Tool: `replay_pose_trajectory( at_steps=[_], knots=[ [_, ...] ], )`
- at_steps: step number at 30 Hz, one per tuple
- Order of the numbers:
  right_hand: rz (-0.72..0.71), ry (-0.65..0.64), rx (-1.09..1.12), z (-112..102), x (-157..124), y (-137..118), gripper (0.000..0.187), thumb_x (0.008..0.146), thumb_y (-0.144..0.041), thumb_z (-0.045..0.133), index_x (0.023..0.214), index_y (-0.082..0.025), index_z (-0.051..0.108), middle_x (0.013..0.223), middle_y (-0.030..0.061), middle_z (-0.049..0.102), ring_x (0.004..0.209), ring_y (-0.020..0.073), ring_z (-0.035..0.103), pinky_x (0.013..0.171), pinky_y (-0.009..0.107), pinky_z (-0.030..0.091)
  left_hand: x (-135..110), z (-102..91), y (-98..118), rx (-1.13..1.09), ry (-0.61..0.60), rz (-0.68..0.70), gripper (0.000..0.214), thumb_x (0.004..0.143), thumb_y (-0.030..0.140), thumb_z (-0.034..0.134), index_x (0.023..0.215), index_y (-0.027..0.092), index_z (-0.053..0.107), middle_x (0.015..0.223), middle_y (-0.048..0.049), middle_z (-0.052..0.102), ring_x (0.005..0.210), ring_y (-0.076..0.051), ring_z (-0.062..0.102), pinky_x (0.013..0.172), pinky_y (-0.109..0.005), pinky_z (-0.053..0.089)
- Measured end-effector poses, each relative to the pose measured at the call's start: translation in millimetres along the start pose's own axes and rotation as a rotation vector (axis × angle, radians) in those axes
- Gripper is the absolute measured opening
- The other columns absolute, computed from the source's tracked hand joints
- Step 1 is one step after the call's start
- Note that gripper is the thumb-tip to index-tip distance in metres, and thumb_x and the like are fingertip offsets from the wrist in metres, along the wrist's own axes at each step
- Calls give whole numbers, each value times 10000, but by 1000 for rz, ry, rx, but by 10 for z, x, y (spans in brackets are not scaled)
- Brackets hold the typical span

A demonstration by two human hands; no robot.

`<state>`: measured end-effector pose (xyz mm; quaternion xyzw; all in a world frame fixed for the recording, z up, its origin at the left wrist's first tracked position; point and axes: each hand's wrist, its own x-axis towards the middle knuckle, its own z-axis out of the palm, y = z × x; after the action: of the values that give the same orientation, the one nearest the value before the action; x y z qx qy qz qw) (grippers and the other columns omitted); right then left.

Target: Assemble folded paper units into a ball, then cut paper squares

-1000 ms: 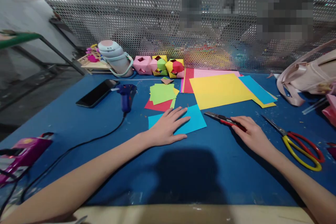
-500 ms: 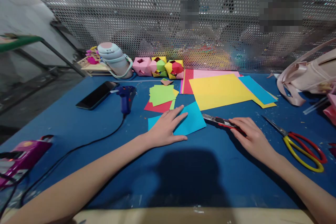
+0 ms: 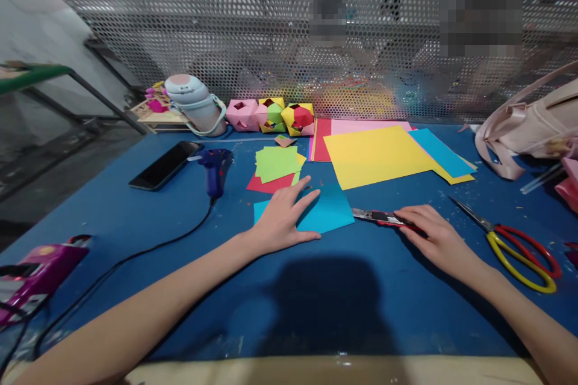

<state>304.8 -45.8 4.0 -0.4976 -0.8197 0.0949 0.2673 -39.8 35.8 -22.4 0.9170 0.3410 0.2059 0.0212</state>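
Fingers spread, my left hand [image 3: 286, 216] rests on a bright blue sheet of paper [image 3: 329, 210] and covers its left part. In my right hand [image 3: 428, 228] is a red and black utility knife [image 3: 382, 217], its blade pointing left. The blade tip lies at the right corner of the blue sheet; whether it touches the paper I cannot tell. Just beyond my left hand are stacked green paper squares [image 3: 277, 162] over a red piece [image 3: 271, 183]. To the right of my right hand lie scissors [image 3: 506, 240] with red and yellow handles.
Yellow paper [image 3: 377, 156] and a blue strip [image 3: 442, 152] lie behind. A glue gun [image 3: 214, 171] with a trailing cord, a phone [image 3: 165, 165], a bottle [image 3: 196, 105], folded paper balls [image 3: 271, 115], a purple box [image 3: 40, 277] and a bag [image 3: 537, 123] surround the work area.
My right hand has brought the knife slightly lower, from the blue sheet's right edge to its right corner. My left hand stays on the sheet, its fingers slightly shifted.
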Motion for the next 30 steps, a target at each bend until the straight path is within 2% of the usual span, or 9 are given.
replay_pose_trajectory(
  at_steps=[3,7,11,14,21,23,26,28,30],
  knots=[
    [33,-58,31,8,-15,27,247,945,-279,490,1142,-222,627,1083,101,673,1015,254,598,859,437,510,18,-34,11,24,-33,19,665,827,621,553,1330,190,496,1506,-231,298,1315,-392,400,999,-559,392],
    [62,-80,55,13,-26,70,239,937,-290,499,1119,-224,640,1082,97,678,1008,255,604,860,445,514,38,-86,25,91,-156,64,455,905,528,491,1255,255,589,1503,-132,364,1383,-361,318,1080,-578,302],
    [71,-96,66,12,-31,87,237,935,-302,506,1110,-222,645,1077,90,681,1006,249,606,867,436,515,38,-93,31,138,-249,92,449,931,513,449,1309,294,553,1473,-111,424,1369,-347,356,1083,-574,298],
    [75,-115,77,0,-33,80,243,938,-317,504,1113,-225,646,1078,87,678,1009,244,606,864,423,520,33,-75,28,125,-283,127,455,959,487,398,1366,309,496,1496,-111,394,1386,-351,330,1086,-574,287],
    [76,-146,117,-21,-35,116,263,945,-337,493,1121,-221,650,1082,88,672,1020,233,602,866,397,525,41,-70,8,84,-356,182,406,986,407,365,1383,387,450,1546,-10,318,1435,-347,217,1128,-580,190],
    [73,-150,117,-22,-22,149,259,942,-329,498,1124,-223,649,1089,88,669,1024,232,600,873,400,522,64,-81,9,40,-369,244,404,983,342,373,1376,345,466,1545,-11,320,1441,-324,212,1148,-568,163],
    [65,-174,115,-29,19,204,259,937,-321,509,1135,-221,644,1095,88,667,1029,234,595,885,412,515,124,-72,42,-76,-390,358,401,961,220,356,1335,202,501,1503,-71,395,1415,-255,300,1165,-480,224],
    [55,-197,113,-42,56,235,262,936,-321,509,1139,-222,642,1098,87,667,1036,235,593,892,420,510,178,-41,90,-138,-353,383,366,958,186,339,1253,135,549,1428,-114,488,1364,-227,383,1136,-413,309],
    [44,-221,110,-63,91,255,262,938,-324,506,1140,-227,641,1100,84,667,1041,234,592,898,423,506,236,3,150,-154,-283,379,348,978,214,321,1177,117,589,1316,-142,572,1285,-230,458,1080,-389,379]
  ],
)
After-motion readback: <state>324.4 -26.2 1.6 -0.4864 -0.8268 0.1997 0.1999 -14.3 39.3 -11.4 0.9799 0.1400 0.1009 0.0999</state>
